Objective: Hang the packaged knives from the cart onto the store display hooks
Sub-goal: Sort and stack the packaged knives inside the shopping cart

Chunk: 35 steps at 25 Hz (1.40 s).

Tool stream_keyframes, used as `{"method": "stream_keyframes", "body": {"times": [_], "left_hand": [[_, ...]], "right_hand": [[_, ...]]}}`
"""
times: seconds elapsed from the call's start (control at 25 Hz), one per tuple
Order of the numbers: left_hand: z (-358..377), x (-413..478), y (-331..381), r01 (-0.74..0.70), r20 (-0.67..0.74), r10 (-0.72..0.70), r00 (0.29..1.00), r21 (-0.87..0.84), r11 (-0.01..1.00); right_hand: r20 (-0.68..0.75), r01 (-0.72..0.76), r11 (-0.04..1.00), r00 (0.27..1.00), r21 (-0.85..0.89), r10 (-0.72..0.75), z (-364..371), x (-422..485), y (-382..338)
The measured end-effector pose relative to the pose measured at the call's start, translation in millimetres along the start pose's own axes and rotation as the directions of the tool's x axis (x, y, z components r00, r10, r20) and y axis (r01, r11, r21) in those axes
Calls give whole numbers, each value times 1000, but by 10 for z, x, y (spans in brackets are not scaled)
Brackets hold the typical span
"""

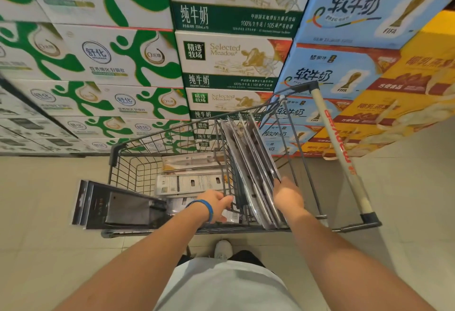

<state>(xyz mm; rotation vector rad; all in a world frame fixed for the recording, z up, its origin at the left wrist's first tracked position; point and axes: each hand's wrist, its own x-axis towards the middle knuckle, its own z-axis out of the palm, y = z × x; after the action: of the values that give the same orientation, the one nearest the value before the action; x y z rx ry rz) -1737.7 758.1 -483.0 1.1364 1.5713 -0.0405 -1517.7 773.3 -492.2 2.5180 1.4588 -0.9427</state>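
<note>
Nearest, below a white shirt, a shoe (222, 249) stands on the tile just short of the cart (147, 136). Both bare forearms reach over its near rim.

The left hand (216, 203), with a blue wristband (208, 208), has its fingers curled at the wire divider (227, 187), against a labelled pack. I cannot tell whether they close on wire or on pack. The right hand (288, 195) grasps the near edge of the upright packs (248, 158), thumb on the face of the stack and fingers hidden behind it. These packaged knives lean in the right part of the cart, fanned apart at their far ends.

To the left, dark packs (118, 208) overhang the cart's near-left rim. Flat packs (192, 182) lie in the basket beyond the left hand. Further right runs the cart handle (337, 148). Stacked milk cartons (110, 57) fill the far side, and no display hooks are in view.

Likely trouble:
- Lifting the fanned stack by one edge could let the outer packs slide loose and drop.
- A hang-hole or corner could snag on the wire — a tug would then jolt the cart.
- That jolt could tip the overhanging dark packs onto the floor.
</note>
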Motion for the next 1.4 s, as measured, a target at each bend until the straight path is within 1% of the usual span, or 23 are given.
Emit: {"method": "stream_keyframes", "body": {"times": [0.04, 0.12, 0.16, 0.24, 0.32, 0.36, 0.44, 0.52, 0.56, 0.6, 0.64, 0.68, 0.72, 0.8, 0.84, 0.92, 1.0, 1.08, 1.16, 1.24, 1.32, 1.4], "left_hand": [[-19, -17, 1, -36, 8, 35, 999, 18, 999], [-75, -16, -4, -70, 71, 59, 996, 162, 984], [-97, -22, -13, -65, 94, 51, 994, 156, 986], [-135, -22, -28, -60, 118, 49, 992, 92, 994], [-122, -71, -62, -89, 117, 87, 989, 10, 996], [-127, -117, -97, -125, 84, 126, 988, -12, 992], [-128, -165, -237, -190, -15, 189, 982, -131, 973], [-185, -172, -423, -147, -61, 136, 989, -261, 954], [-244, -172, -529, -113, -74, 96, 993, -278, 954], [-340, -203, -608, -80, -87, 60, 994, -259, 963], [-437, -208, -699, -64, -112, 38, 993, -238, 969], [-540, -198, -793, -59, -139, 30, 990, -207, 977], [-616, -172, -911, -51, -157, 22, 987, -185, 981], [-711, -134, -1184, -19, -171, -4, 985, -131, 991], [-727, -111, -1318, 15, -153, -28, 988, -84, 996], [-754, 0, -1614, 83, -121, -77, 990, 46, 995], [-734, 161, -1844, 69, -153, -50, 987, 124, 990], [-704, 341, -1968, 34, -213, 2, 977, 165, 986], [-634, 502, -2044, 13, -269, 61, 961, 263, 965], [-568, 521, -2112, 18, -285, 88, 955, 347, 938], [-536, 584, -2161, 29, -278, 90, 956, 398, 917], [-544, 641, -2200, 40, -258, 70, 964, 395, 918]], "right_hand": [[-67, 12, 999, 998, 30, -10, 21, -12, 26], [-200, 1, 990, 979, 142, 28, 26, -129, -12], [-298, 42, 989, 955, 143, 3, 17, -182, -78], [-405, 153, 982, 909, 109, -97, -83, -336, -337], [-455, 362, 918, 853, 163, -255, -167, -561, -640], [-457, 472, 862, 818, 187, -349, -161, -682, -768], [-414, 629, 757, 745, 177, -523, -71, -920, -976], [-372, 715, 686, 679, 138, -633, 97, -1087, -1122], [-332, 726, 673, 675, 140, -659, 190, -1155, -1196], [-273, 731, 668, 678, 142, -683, 303, -1210, -1263], [-188, 722, 679, 692, 135, -697, 420, -1250, -1331], [-94, 702, 702, 712, 120, -696, 548, -1251, -1389], [7, 662, 745, 747, 88, -665, 691, -1219, -1433], [196, 520, 854, 837, 5, -511, 972, -1096, -1494], [281, 454, 889, 862, -59, -421, 1086, -1019, -1510], [397, 371, 912, 874, -173, -280, 1362, -830, -1566], [427, 314, 926, 881, -210, -202, 1613, -593, -1583], [394, 290, 939, 897, -186, -200, 1863, -302, -1601], [397, 288, 937, 897, -198, -192, 2184, 9, -1662], [473, 327, 911, 863, -250, -180, 2518, 222, -1667], [521, 358, 872, 841, -335, -145, 2860, 485, -1605], [515, 354, 827, 852, -437, -92, 3175, 704, -1563]]}}
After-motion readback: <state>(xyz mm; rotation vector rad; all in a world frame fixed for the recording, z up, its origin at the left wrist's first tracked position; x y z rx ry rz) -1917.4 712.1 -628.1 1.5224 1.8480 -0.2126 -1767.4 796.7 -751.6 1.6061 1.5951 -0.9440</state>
